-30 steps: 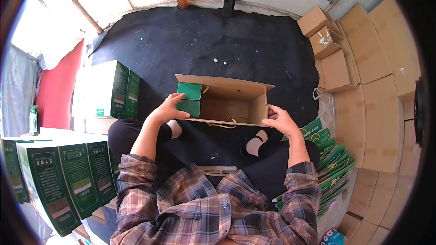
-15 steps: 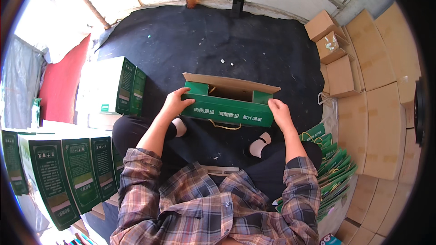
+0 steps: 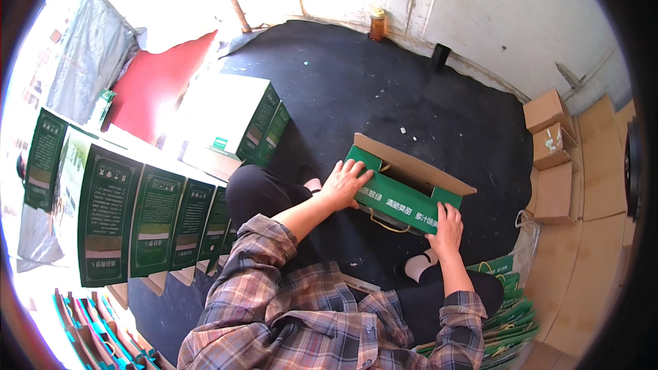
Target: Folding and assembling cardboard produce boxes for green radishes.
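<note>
A green cardboard gift box [image 3: 396, 200] sits in front of my crossed legs, its far brown-lined lid flap standing up and its top partly open. Over its left end lies my left hand [image 3: 345, 183], fingers spread across the corner and thumb against the near side. My right hand [image 3: 447, 229] grips the opposite end, fingers bent over the right corner. A yellow cord handle [image 3: 389, 225] hangs from the near face. Small green inner flaps show at both ends of the opening, while the bottom of the box is hidden.
Finished-looking green and white boxes [image 3: 110, 216] stand in a row at left, with another pair [image 3: 257, 123] beyond my left knee. Flat green cartons [image 3: 510, 315] lean by my right knee. Brown cartons [image 3: 555, 192] line the right wall. A jar [image 3: 377, 24] stands on the black floor sheet [image 3: 329, 89].
My view has turned left, so the box and hands appear farther right and tilted. My left hand has shifted further over the box's left corner; the right still holds its end.
</note>
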`<state>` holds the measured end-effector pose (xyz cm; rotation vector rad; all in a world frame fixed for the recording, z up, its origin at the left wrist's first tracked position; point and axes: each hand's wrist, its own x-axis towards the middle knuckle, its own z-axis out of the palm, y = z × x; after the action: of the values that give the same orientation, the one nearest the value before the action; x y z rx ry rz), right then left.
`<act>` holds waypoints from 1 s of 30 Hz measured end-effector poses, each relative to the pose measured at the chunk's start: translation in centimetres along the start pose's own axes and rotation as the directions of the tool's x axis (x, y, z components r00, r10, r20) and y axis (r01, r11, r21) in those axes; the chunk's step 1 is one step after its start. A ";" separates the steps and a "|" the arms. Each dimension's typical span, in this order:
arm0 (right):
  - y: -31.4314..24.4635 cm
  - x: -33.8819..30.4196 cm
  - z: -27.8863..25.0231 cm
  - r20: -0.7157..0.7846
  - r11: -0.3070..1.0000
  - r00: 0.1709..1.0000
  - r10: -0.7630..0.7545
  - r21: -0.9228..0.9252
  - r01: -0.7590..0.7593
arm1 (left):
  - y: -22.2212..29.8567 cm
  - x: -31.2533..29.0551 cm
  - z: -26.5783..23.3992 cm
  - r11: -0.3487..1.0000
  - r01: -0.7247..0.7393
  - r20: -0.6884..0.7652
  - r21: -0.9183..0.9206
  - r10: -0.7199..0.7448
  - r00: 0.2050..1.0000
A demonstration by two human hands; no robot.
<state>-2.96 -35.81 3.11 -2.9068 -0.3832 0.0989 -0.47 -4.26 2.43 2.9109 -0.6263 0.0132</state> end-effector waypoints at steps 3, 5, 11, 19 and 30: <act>0.2 0.2 0.3 0.006 1.000 1.000 -0.007 0.001 0.007 | -0.2 -0.1 0.7 1.000 0.000 -0.016 0.000 0.000 1.000; 0.4 0.1 0.5 -0.016 1.000 1.000 -0.012 -0.005 0.012 | -0.4 0.1 0.8 1.000 -0.005 -0.019 -0.017 0.005 1.000; 0.3 0.2 -0.3 -0.017 1.000 1.000 0.001 -0.012 -0.001 | -0.5 0.2 1.0 0.997 0.018 -0.020 -0.081 -0.019 1.000; 0.7 -0.2 0.2 -0.040 0.999 0.999 -0.018 0.042 0.020 | -1.1 0.1 1.5 0.989 0.011 -0.033 -0.147 -0.016 0.999; 1.4 -0.7 1.7 0.058 0.997 0.996 -0.072 0.009 0.071 | -1.1 -0.2 1.4 0.994 -0.049 -0.049 -0.095 0.044 0.998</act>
<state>-3.42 -37.00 1.19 -2.8846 -0.4951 0.1745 -0.20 -3.46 0.84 2.7945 -0.6675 0.0546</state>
